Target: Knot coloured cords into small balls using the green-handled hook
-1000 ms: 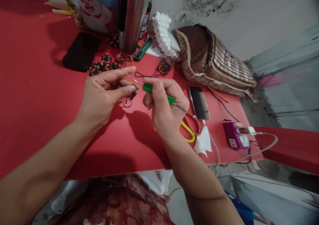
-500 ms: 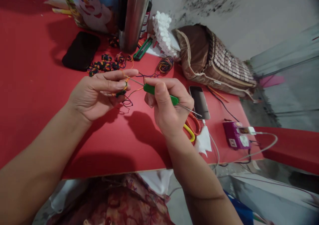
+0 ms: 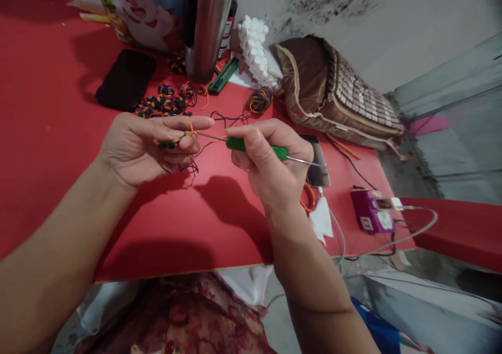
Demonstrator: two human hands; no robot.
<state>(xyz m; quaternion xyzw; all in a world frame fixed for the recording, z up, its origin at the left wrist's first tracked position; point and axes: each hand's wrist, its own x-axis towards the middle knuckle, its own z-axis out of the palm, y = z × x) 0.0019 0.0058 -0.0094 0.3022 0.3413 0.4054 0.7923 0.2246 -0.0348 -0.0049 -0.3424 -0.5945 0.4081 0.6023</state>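
Between the thumb and fingers of my left hand (image 3: 145, 147) is a small crochet piece (image 3: 168, 144) in dark green and orange yarn. An orange strand runs up over the outstretched index finger. My right hand (image 3: 272, 160) is closed round the green handle of a crochet hook (image 3: 257, 147). The hook's thin metal shaft points left, and its tip meets the yarn at the left fingertips. From the handle's other end a second metal shaft sticks out to the right. Loose dark yarn ends (image 3: 191, 168) hang below my left fingers.
On the red table (image 3: 176, 228) lie a yarn ball (image 3: 259, 101), finished-looking crochet pieces (image 3: 162, 103), a black phone (image 3: 126, 79), a green box cutter (image 3: 223, 76) and a charging phone (image 3: 317, 160). Orange-handled scissors (image 3: 309, 197) lie under my right wrist. A metal flask (image 3: 206, 35) stands behind.
My left hand has shifted slightly left and turned the crochet piece flatter. The hook now lies closer to level, and my right hand has moved a little right, covering the scissors' yellow handle.
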